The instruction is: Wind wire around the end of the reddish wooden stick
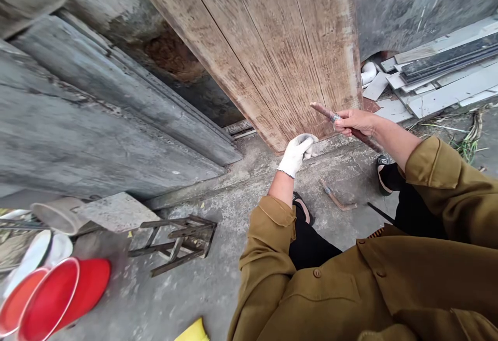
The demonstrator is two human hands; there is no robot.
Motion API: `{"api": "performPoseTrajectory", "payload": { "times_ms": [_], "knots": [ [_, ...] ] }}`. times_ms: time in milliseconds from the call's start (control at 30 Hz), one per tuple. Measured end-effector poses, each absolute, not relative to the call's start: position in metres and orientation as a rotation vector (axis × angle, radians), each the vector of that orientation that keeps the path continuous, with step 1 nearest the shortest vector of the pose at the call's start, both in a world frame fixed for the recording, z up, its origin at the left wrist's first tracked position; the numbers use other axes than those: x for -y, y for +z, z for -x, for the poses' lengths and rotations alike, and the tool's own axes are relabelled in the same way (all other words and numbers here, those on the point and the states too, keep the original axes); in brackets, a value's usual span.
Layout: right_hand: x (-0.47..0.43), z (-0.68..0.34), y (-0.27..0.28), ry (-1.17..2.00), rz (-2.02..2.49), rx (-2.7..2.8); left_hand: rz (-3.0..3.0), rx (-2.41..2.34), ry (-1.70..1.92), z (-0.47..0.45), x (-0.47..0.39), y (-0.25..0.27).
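My right hand (354,122), bare, is closed around a brown wooden stick (365,140) with thin wire wound around it near my fingertips. My left hand (298,153) wears a white glove and has its fingers curled together, just left of the stick. Whatever the gloved fingers pinch, if anything, is hidden; faint thin strands show near them. Beyond both hands a weathered wooden plank panel (268,55) leans with its lower edge close to the glove. On the concrete between my feet lies a bent piece of branch (337,197), with a dark thin rod (380,212) beside it.
Large grey boards (97,118) lean at the left. A small wooden stool (177,242) stands on the concrete near red buckets (83,289) and a grey bucket (58,215). Stacked tiles and strips (447,79) lie along the right wall. Something yellow (193,331) lies at the bottom.
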State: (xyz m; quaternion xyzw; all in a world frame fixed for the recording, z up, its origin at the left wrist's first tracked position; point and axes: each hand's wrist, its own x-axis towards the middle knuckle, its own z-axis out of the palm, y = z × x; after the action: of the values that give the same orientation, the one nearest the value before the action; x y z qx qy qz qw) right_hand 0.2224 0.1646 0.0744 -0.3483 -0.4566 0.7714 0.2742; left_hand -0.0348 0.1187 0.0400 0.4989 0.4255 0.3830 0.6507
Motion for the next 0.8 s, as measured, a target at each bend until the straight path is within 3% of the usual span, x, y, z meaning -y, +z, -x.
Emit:
{"api": "performPoseTrajectory", "payload": {
  "times_ms": [333, 800],
  "knots": [
    [-0.143, -0.192, 0.063, 1.852, 0.932, 0.763, -1.244, -1.175, 1.002, 0.008, -0.107, 0.039],
    [-0.138, -0.190, 0.065, 1.723, 0.954, 0.889, -1.093, -1.093, 0.978, -0.001, -0.099, 0.045]
  ]
}}
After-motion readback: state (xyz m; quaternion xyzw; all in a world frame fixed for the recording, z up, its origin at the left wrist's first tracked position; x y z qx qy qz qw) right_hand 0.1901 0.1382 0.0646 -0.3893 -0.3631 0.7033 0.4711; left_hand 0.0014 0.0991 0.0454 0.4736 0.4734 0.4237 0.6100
